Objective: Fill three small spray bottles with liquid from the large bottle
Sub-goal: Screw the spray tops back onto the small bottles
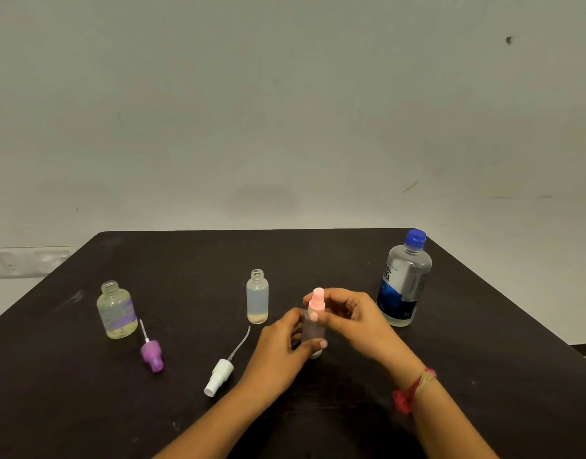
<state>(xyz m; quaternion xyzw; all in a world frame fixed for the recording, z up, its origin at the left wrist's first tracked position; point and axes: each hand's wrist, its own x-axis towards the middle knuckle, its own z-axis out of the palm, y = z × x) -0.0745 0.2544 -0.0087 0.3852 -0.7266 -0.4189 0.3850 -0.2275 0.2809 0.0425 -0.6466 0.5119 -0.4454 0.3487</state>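
Three small spray bottles on the surface [318,256]: purple-labelled bottle [116,309] and centre bottle [257,296] stand uncapped, third bottle [313,332] at front centre gripped round its body by left hand [281,346], its pink sprayer [318,301] pinched by right hand [347,313]; risk: a sweeping forearm topples an open one, spilling liquid.

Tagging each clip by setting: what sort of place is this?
Likely a plain indoor room, perhaps an office or recording setup: a dark table stands against a pale, scuffed wall, with a socket plate low on the wall at the left.
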